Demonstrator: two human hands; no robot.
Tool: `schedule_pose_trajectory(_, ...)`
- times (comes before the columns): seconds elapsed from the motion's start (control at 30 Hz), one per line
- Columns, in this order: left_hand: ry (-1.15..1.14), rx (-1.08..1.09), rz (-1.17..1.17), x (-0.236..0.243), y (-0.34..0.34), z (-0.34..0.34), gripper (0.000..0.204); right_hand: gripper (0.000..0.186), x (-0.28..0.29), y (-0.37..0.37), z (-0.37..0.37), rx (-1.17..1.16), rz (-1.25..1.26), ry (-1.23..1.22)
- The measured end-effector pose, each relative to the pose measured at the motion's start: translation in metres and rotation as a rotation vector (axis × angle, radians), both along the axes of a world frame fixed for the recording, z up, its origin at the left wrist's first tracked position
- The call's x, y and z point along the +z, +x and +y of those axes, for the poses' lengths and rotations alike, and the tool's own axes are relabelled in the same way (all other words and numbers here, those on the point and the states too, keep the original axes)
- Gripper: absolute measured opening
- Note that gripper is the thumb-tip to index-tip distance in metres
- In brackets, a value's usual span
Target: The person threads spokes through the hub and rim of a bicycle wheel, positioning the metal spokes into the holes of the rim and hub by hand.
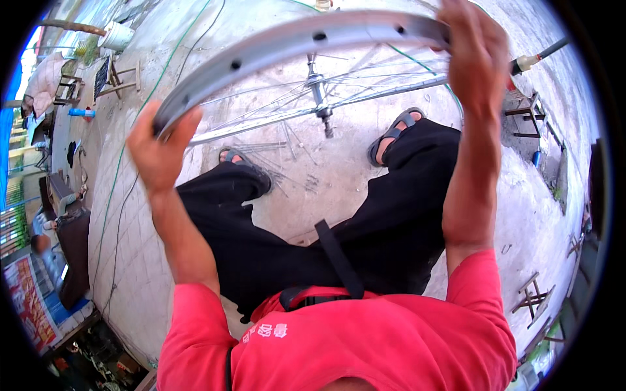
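Rim metal looks stiff, light and smooth, so the bicycle wheel (306, 45) should carry easily but could slide through your palms. Your left hand (160, 146) and right hand (473, 55) are both closed around its rim, the hub (317, 85) and thin spokes (385, 81) hanging between them; avoid gripping those spokes.

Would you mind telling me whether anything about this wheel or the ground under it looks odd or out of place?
Yes. The bicycle wheel rim, held between the left hand and the right hand, has open spoke holes with no spokes along its near edge. Loose spokes lie scattered on the concrete floor between the sandalled feet.
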State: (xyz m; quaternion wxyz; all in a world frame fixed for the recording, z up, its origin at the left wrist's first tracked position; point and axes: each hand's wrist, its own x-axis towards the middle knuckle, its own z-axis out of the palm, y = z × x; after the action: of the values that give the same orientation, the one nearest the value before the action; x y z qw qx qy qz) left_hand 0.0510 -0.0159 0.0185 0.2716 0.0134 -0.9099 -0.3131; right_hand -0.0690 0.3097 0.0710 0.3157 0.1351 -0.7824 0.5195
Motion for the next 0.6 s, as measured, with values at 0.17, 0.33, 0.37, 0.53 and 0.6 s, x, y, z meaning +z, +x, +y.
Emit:
schedule_pose_trajectory(0.17, -0.039, 0.041, -0.097, -0.014, -0.017, -0.019, 0.024, 0.05, -0.066, -0.046, 0.014, 0.168, -0.168, 0.118)
schedule_pose_trajectory(0.33, 0.144, 0.033, -0.026, -0.008, -0.019, 0.002, 0.03, 0.054, -0.027, -0.046, 0.024, 0.07, -0.126, 0.095)
schedule_pose_trajectory(0.37, 0.183, 0.033, -0.051, -0.009, -0.018, 0.003, 0.03, 0.056, -0.03, -0.037, 0.014, 0.06, -0.067, 0.057)
schedule_pose_trajectory(0.53, 0.122, -0.04, 0.07, 0.008, 0.003, 0.014, 0.022, 0.051, -0.031, -0.031, 0.021, -0.134, 0.376, -0.097)
schedule_pose_trajectory(0.6, 0.202, -0.105, 0.181, 0.024, 0.009, 0.021, 0.02, 0.05, -0.046, -0.05, 0.016, -0.077, 0.344, -0.129)
